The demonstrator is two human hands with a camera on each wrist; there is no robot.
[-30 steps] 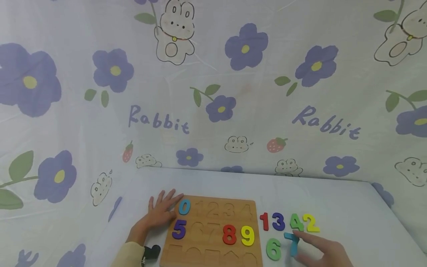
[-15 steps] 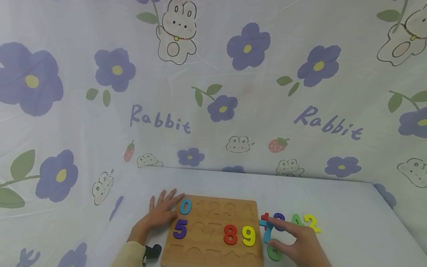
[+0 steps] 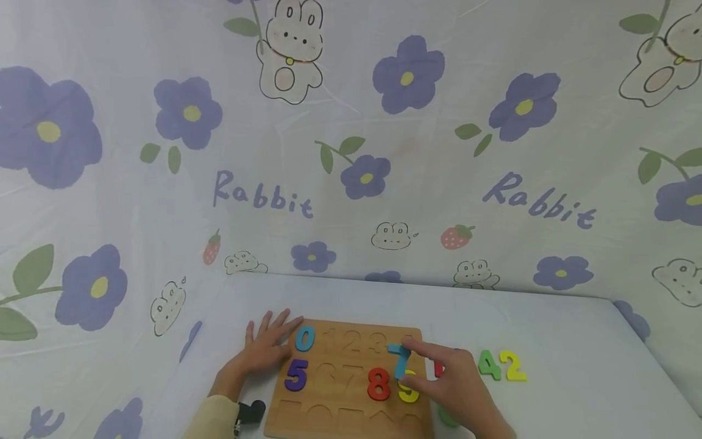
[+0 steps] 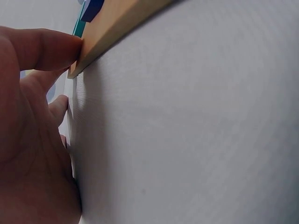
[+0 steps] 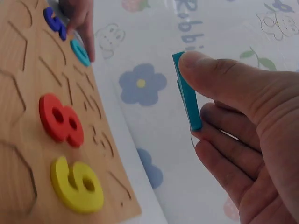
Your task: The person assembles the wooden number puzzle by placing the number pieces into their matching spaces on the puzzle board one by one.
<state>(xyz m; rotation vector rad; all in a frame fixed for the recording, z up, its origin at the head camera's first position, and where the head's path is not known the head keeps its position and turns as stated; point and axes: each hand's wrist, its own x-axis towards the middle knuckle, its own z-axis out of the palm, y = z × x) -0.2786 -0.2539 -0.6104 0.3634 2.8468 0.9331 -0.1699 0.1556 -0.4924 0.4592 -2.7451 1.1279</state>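
Pinched by both ends in our right hand (image 3: 457,373), blue 7 (image 3: 403,361) above wooden board (image 3: 285,421); our left hand (image 3: 265,352), fingers spread, touching board's left edge

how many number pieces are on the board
4: 0 top left, 5 below it, 8 and 9 farther right in that row; the right hand holds 7 clear of the board.

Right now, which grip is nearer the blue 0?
Left. The left grip rests at the left edge of the wooden board, just beside the blue 0; the right grip is farther off, by the board's right side, pinching the blue 7.
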